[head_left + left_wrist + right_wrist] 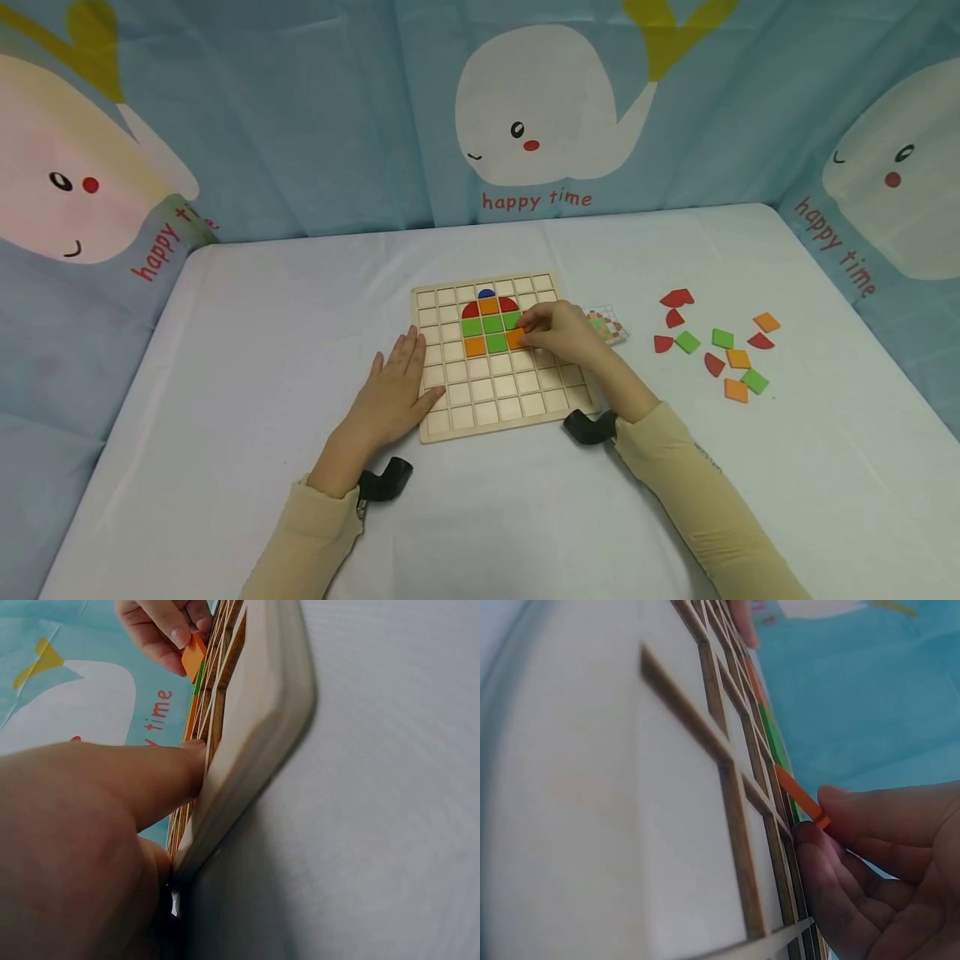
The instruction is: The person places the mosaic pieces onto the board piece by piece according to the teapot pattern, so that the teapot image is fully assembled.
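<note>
A wooden grid board (483,414) holds green, orange, red and blue pieces in its upper middle cells. My right hand (561,335) pinches an orange square (515,338) between thumb and fingers; in the right wrist view this orange square (801,796) is tilted, one edge down at a cell beside the green piece (771,735). My left hand (390,393) lies flat with fingers spread at the board's left edge, its thumb over the lower left cells. The left wrist view shows the left thumb (161,776) on the board's rim (281,697).
A patterned card (609,325) lies partly under the right forearm, beside the board. Loose red, green and orange pieces (738,358) are scattered on the white table (225,375) to the right. A blue curtain with whales stands behind.
</note>
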`<state>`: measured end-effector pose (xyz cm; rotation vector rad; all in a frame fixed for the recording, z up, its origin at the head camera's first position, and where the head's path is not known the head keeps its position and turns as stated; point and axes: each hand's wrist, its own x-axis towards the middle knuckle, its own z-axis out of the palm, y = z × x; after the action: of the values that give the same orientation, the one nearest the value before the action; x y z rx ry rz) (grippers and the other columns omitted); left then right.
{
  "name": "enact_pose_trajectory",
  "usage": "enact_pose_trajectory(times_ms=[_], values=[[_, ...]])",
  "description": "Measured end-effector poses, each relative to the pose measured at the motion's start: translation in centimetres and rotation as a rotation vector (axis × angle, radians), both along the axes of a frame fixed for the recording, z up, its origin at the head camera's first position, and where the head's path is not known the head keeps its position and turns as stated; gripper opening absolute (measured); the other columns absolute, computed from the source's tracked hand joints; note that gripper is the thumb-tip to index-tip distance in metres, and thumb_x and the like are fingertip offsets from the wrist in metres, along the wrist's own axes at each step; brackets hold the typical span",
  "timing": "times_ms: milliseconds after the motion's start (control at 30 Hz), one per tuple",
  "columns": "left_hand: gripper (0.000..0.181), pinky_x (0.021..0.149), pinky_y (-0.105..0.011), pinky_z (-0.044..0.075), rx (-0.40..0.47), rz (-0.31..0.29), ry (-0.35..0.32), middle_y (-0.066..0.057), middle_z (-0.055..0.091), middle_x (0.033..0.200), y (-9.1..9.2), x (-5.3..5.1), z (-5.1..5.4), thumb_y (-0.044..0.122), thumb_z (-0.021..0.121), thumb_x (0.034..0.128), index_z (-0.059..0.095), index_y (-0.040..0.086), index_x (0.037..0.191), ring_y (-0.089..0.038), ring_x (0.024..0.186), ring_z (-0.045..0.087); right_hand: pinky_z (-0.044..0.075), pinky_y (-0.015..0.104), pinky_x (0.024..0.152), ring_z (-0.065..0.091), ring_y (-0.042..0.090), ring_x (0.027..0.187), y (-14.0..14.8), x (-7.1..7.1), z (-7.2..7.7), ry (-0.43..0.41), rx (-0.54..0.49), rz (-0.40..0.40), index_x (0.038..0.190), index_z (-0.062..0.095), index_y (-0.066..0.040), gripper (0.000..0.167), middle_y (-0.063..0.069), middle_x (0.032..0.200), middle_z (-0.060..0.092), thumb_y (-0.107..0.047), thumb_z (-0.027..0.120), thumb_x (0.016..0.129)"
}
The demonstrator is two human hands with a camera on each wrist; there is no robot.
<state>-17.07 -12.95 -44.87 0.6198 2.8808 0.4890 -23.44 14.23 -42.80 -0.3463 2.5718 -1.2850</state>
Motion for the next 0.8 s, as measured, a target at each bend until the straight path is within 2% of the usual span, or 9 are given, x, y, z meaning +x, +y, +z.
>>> enact_pose_trajectory(times_ms=[300, 467, 800], values=[[0.079, 0.109, -0.059, 0.011, -0.005, 0.001, 0.001, -0.022, 0.005, 0.155, -0.1, -0.1, 0.2, 0.037, 0.051, 0.0960, 0.012, -0.010, 0.146, -0.038, 0.142, 0.009, 0.050, 0.035, 0.077, 0.065, 0.018, 0.077, 0.3, -0.1, 0.2, 0.024, 0.017, -0.039, 0.096, 0.071, -0.002, 0.015, 0.006, 0.086, 0.069, -0.008, 0.071, 0.083], [0.079, 0.109, -0.060, 0.011, -0.005, 0.001, 0.001, -0.022, 0.005, 0.155, -0.1, -0.1, 0.2, 0.037, 0.051, 0.0960, 0.013, -0.010, 0.146, -0.038, 0.142, 0.009, 0.049, 0.035, 0.076, 0.064, 0.018, 0.077, 0.4, -0.3, 0.2, 0.021, 0.017, -0.042, 0.095, 0.071, -0.002, 0.014, 0.005, 0.086, 0.070, -0.009, 0.072, 0.083], [0.079, 0.109, -0.060, 0.011, -0.001, 0.000, 0.012, -0.022, 0.006, 0.155, -0.2, 0.0, 0.4, 0.037, 0.051, 0.0960, 0.013, -0.010, 0.146, -0.037, 0.142, 0.009, 0.053, 0.026, 0.071, 0.066, 0.017, 0.077, 1.1, -0.5, 0.6, -0.116, -0.177, -0.078, 0.100, 0.068, 0.004, 0.019, 0.013, 0.089, 0.069, -0.005, 0.070, 0.084]])
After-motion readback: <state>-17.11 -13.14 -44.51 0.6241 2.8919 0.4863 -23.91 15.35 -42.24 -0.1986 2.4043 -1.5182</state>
